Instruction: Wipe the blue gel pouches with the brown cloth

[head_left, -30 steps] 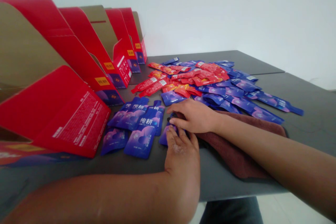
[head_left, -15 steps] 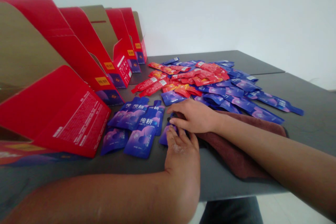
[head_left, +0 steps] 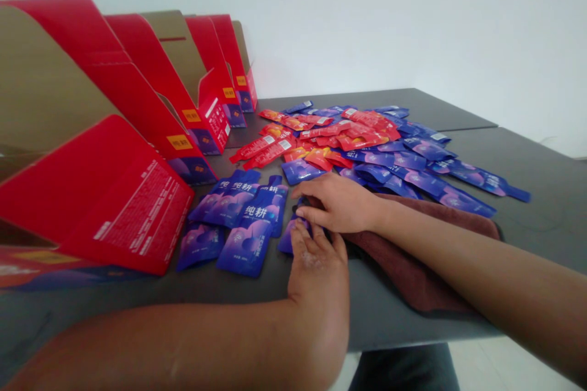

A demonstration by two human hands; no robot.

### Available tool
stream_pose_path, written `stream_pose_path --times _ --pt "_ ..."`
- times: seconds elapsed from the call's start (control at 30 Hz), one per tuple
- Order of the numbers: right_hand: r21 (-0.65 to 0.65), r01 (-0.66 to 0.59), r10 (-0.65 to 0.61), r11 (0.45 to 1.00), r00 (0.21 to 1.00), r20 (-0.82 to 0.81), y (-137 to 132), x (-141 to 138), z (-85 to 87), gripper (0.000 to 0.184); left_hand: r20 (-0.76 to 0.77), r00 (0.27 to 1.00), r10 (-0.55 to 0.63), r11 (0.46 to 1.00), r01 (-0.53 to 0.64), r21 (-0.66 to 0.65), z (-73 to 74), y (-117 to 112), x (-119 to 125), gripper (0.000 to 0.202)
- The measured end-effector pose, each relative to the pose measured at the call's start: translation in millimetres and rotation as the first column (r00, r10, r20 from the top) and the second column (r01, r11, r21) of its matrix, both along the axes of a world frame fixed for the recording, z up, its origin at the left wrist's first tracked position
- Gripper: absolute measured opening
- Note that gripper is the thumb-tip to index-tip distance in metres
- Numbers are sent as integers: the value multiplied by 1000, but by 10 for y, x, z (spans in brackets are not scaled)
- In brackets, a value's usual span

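Observation:
My right hand (head_left: pixel 337 198) is curled over the top end of a blue-purple sachet (head_left: pixel 286 242), thumb and forefinger closed around it. My left hand (head_left: pixel 316 259) lies just below, fingers stretched out and pressed on the same sachet, which the two hands mostly cover. A small dark spot shows between the right thumb and forefinger; what it is I cannot make out. To the left of the hands several blue sachets (head_left: pixel 245 244) lie overlapping in a group. Under my right wrist is a brown cloth (head_left: pixel 413 275).
Red cartons with raised flaps (head_left: pixel 142 220) stand in a row along the left. Behind my hands spreads a heap of red sachets (head_left: pixel 367 125) and blue sachets (head_left: pixel 426 174). The dark table (head_left: pixel 389 330) ends just in front of me; a pale wall rises behind it.

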State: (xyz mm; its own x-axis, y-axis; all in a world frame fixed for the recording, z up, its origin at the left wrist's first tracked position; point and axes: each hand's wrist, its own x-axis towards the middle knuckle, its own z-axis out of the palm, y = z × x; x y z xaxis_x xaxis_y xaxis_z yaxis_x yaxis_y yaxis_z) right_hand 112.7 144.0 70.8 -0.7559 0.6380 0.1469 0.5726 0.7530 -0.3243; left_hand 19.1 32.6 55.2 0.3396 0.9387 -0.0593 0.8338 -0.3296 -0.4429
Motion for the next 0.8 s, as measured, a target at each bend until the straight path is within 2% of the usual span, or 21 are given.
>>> stream_pose_path --times 0.8 --pt "15 23 -23 1000 1000 0 -13 -21 -4 33 -4 1000 7 1000 -7 19 -18 11 5 49"
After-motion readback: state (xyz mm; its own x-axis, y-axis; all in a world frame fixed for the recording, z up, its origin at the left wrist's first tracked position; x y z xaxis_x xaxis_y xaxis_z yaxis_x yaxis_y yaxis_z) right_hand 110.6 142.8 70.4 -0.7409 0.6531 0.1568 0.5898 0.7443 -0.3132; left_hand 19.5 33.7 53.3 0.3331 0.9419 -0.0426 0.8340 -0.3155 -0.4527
